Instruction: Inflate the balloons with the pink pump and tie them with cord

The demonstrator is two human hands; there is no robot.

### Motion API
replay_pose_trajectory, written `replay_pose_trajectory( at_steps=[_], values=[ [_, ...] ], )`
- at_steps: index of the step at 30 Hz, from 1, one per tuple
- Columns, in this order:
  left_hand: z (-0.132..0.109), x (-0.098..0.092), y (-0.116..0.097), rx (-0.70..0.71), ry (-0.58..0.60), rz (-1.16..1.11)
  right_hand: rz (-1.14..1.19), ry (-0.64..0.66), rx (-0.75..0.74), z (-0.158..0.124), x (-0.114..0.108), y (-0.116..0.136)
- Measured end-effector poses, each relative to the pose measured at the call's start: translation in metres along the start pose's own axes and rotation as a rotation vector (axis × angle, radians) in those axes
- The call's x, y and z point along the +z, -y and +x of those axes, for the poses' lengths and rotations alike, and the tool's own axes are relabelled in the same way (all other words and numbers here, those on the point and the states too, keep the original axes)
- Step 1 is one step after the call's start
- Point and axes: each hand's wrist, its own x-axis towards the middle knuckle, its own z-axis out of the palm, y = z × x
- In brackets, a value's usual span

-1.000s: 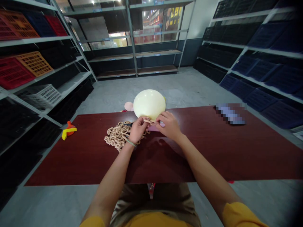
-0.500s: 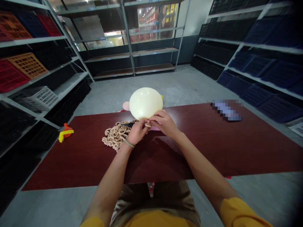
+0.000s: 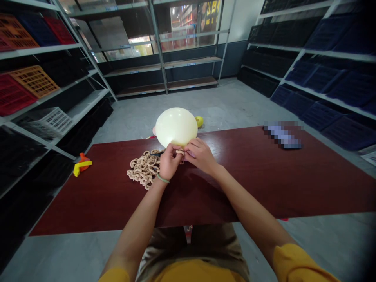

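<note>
A pale yellow inflated balloon (image 3: 176, 127) stands just beyond my fingertips, its lower end meeting both hands. My left hand (image 3: 169, 162) is closed, pinching a loop of tan chain (image 3: 143, 169) at the balloon's lower end. Most of that chain lies heaped on the table, left of my wrist. My right hand (image 3: 201, 154) is closed too, its thumb and fingers pinched together at the balloon's neck, touching the loop. The fingers hide the neck itself. A slim black object (image 3: 155, 154) pokes out of the heap; its kind is unclear.
The dark red table (image 3: 249, 176) carries orange and yellow flat pieces (image 3: 82, 164) at left and a blurred-out object (image 3: 282, 135) at right. Beyond its far edge are a small yellow balloon (image 3: 199, 122) and something pink (image 3: 154, 130). Shelves with crates (image 3: 35, 80) flank both sides.
The balloon and both hands have shifted slightly left. More of the yellow balloon behind shows, and less of the pink one. Both hands stay pinched at the balloon's lower end.
</note>
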Motion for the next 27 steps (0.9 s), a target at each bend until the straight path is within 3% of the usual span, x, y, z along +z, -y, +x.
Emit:
replay_pose_trajectory(
  at_steps=[6,13,16,27],
  values=[
    [-0.002,-0.001,0.006,0.054,-0.093,0.034,0.128,-0.039,0.085,-0.001,0.004,0.007],
    [0.002,-0.004,0.001,0.065,0.061,-0.218,0.565,0.045,0.372,0.003,-0.001,0.001],
    [0.001,-0.003,0.001,0.041,0.088,-0.306,0.675,0.093,0.397,0.003,-0.002,-0.001],
    [0.004,-0.005,0.005,0.025,0.117,-0.306,0.466,0.028,0.285,0.003,-0.009,-0.004]
  ],
)
